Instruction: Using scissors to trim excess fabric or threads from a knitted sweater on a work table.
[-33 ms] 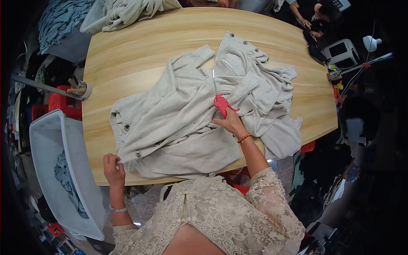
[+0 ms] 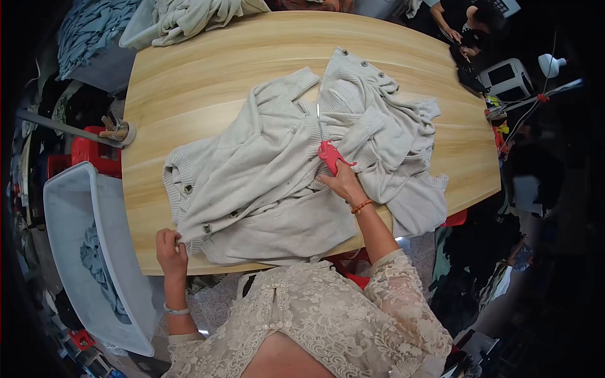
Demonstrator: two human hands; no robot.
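We see the right hand (image 2: 342,183) closed around the red handles of a pair of scissors (image 2: 326,151), fingers curled through them, the thin blades pointing away from the person across the cardigan (image 2: 283,183). The scissors lie against the knit near the middle of the garment, where a ribbed edge runs toward the far side. A beaded bracelet (image 2: 361,206) sits on that wrist, and a lace sleeve (image 2: 403,283) covers the upper arm.

The left hand (image 2: 170,249) rests at the near edge of the table (image 2: 208,75), its fingers bent down onto the hem of the cardigan at its near left corner, pinching or pressing it; we cannot tell which. A thin bangle (image 2: 176,310) circles that wrist.

The cardigan is pale grey-beige, spread crumpled over the centre of the wooden table, with dark buttons along its near left edge and more along its far right edge. Parts of it hang over the near right edge.

Further out, a pile of similar pale knitwear (image 2: 201,16) lies at the far left corner of the table. To the left, beside the table, stands a light plastic bin (image 2: 69,208) with blue-grey cloth (image 2: 94,258) inside. A red stool (image 2: 94,154) stands just beyond it.
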